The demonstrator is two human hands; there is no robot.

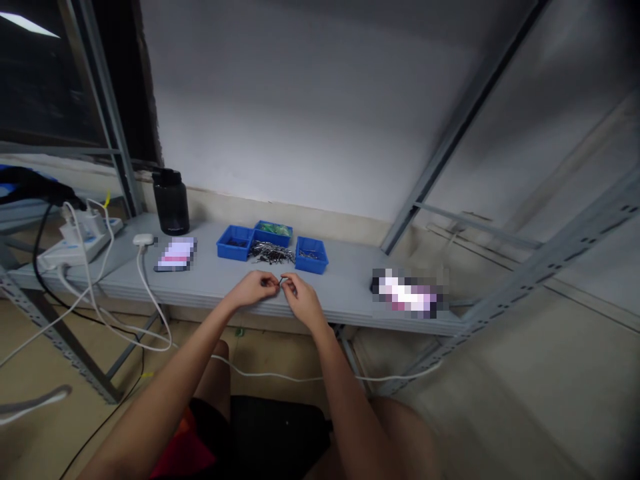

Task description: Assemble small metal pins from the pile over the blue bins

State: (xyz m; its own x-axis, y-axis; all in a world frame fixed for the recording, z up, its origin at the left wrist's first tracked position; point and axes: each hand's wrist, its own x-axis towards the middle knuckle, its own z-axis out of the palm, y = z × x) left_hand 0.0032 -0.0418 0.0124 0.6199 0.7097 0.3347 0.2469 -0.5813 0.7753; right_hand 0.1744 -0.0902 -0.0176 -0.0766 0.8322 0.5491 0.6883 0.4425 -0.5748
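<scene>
Left tray (pixel 233 253), back tray (pixel 287 239) and right tray (pixel 311 265) are solid blue; green contents (pixel 274 229) in the back one. Pile (pixel 271 253) is silver and black. Thin piece (pixel 281 281) looks dark. Shelf (pixel 345 287) is plain grey, bottle (pixel 171 205) black, power strip (pixel 75 253) white.

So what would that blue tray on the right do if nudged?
The blue tray would probably slide rather than tip, being low and sitting flat on the shelf. It looks like thin plastic, so it's likely light and fairly stiff. The loose thin pieces inside might shift about.
</scene>
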